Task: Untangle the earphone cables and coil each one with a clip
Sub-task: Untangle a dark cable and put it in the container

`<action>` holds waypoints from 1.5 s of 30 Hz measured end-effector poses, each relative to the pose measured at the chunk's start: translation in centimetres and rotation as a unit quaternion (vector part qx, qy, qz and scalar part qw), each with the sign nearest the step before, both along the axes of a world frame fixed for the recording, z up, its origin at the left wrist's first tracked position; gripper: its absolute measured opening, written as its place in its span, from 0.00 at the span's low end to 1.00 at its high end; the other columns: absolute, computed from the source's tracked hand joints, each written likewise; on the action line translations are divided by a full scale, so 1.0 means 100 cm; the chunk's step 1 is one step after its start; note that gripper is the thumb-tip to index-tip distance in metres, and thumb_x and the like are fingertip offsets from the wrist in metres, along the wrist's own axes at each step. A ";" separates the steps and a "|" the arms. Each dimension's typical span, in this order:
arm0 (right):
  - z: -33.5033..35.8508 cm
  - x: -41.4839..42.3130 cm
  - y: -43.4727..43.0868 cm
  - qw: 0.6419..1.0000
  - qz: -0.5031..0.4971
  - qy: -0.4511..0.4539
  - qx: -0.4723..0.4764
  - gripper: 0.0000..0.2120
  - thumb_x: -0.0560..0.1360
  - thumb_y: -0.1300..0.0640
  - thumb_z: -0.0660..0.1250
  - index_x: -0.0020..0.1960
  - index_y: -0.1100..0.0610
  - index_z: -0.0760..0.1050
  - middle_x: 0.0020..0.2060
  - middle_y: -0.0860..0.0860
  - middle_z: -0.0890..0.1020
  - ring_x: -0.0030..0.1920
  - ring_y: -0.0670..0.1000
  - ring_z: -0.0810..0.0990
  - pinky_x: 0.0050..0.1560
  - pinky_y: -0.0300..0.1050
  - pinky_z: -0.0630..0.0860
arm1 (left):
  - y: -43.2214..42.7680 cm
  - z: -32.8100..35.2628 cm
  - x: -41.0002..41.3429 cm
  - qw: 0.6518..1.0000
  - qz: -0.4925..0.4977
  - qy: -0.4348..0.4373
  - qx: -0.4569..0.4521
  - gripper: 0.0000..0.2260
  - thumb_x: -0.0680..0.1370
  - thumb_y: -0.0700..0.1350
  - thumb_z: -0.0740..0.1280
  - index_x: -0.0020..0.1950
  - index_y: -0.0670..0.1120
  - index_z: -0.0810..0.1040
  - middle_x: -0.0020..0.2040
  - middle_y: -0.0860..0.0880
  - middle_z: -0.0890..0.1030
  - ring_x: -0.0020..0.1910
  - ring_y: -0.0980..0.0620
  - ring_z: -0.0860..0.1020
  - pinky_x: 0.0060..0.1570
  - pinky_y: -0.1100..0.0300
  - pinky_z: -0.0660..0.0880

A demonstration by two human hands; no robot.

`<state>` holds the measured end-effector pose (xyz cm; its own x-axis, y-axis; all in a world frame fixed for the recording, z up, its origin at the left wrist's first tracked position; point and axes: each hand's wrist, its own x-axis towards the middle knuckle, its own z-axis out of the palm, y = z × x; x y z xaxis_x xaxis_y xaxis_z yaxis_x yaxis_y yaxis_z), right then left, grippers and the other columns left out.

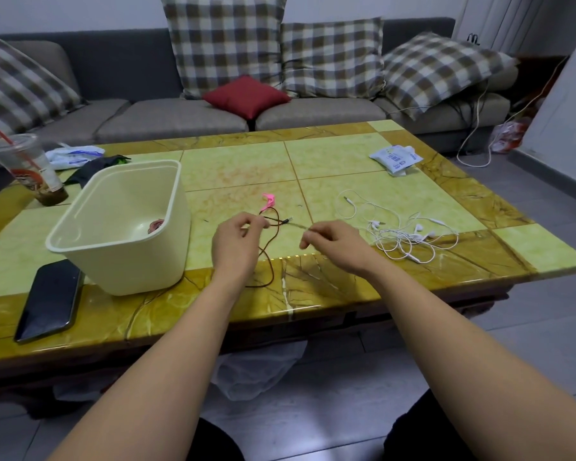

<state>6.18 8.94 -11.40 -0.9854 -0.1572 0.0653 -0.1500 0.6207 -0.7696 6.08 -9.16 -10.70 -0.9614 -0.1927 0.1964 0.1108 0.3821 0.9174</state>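
A dark red-brown earphone cable (269, 257) runs between my two hands above the table's near middle. My left hand (236, 241) pinches one part of it near its plug, and a loop hangs down toward the table edge. My right hand (333, 242) pinches the blurred stretch of the same cable further right. A pink clip (268, 201) lies on the table just beyond my left hand. A tangle of white earphone cables (401, 232) lies to the right of my right hand, untouched.
A cream plastic bin (120, 261) with a reddish coil inside stands at the left, with a black phone (50, 299) beside it. A drink cup (27, 169) is at the far left and a white packet (396, 158) at the far right. A sofa stands behind.
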 end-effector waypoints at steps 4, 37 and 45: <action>0.014 0.004 0.014 0.992 -0.050 -0.020 -0.117 0.12 0.80 0.55 0.62 0.42 0.56 0.81 0.30 0.47 0.70 0.32 0.45 0.69 0.34 0.36 0.66 | -0.008 -0.009 -0.008 0.991 0.112 -0.031 0.066 0.10 0.80 0.44 0.61 0.50 0.45 0.82 0.38 0.60 0.74 0.31 0.64 0.65 0.29 0.73 0.63; 0.017 0.011 0.003 0.981 0.006 -0.100 -0.164 0.07 0.79 0.59 0.63 0.48 0.59 0.80 0.24 0.48 0.73 0.25 0.45 0.63 0.27 0.38 0.59 | 0.017 0.011 0.015 0.986 -0.139 -0.093 0.021 0.10 0.78 0.43 0.65 0.44 0.45 0.86 0.51 0.47 0.84 0.59 0.48 0.76 0.58 0.52 0.70; 0.027 0.020 0.001 0.977 0.024 -0.113 -0.180 0.08 0.77 0.53 0.69 0.47 0.57 0.83 0.32 0.50 0.78 0.26 0.45 0.65 0.27 0.36 0.62 | 0.017 0.023 0.024 0.985 -0.144 -0.094 0.018 0.10 0.79 0.45 0.65 0.41 0.44 0.81 0.32 0.49 0.70 0.33 0.56 0.68 0.38 0.60 0.67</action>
<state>8.19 9.07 -8.65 -0.9731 -0.2108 -0.0934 0.0265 0.3001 -0.9535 8.53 -7.44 -8.41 -0.9960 0.0891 0.0070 0.0359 0.3272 0.9443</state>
